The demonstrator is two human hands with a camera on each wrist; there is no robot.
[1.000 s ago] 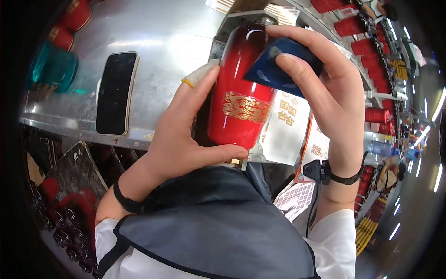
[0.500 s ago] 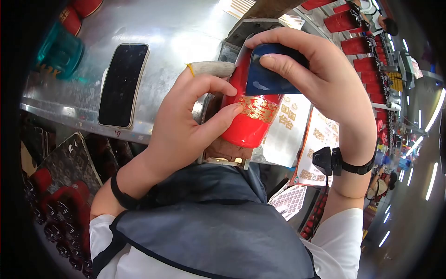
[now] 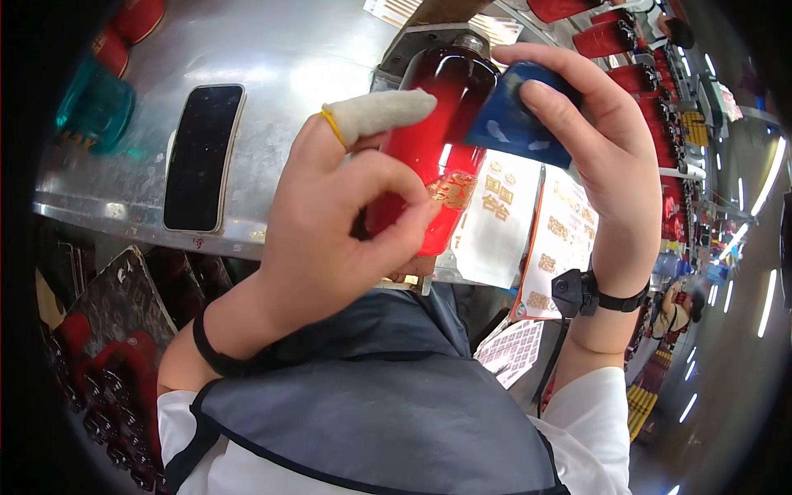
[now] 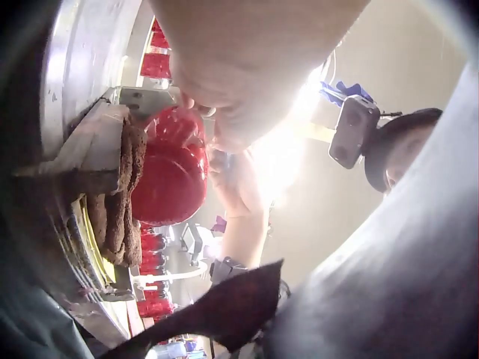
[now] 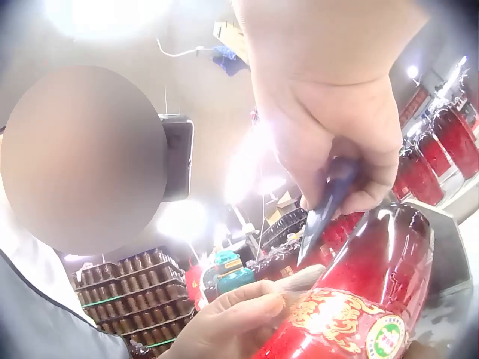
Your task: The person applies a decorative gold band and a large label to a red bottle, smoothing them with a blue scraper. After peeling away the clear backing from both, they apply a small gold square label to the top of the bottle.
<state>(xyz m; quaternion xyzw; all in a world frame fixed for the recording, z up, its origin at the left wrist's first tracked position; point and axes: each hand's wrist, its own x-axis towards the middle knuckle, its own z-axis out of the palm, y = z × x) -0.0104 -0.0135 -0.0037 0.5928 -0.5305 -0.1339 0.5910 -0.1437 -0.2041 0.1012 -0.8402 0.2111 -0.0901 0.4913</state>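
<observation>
Nearest, the left hand (image 3: 318,223) has drawn finger and thumb tips together by the gold pattern (image 3: 454,190), its covered finger reaching over the red bottle (image 3: 452,91); whether that grip pinches anything, I cannot tell. The bottle lies with its neck by a metal bracket (image 3: 400,54). The right hand (image 3: 615,153), its grip closed on a blue sheet (image 3: 505,124), has shifted that sheet sideways, baring the dark shoulder, so wiping or smoothing there seems paused. Farther off, a phone (image 3: 202,157) rests on the counter (image 3: 289,49).
</observation>
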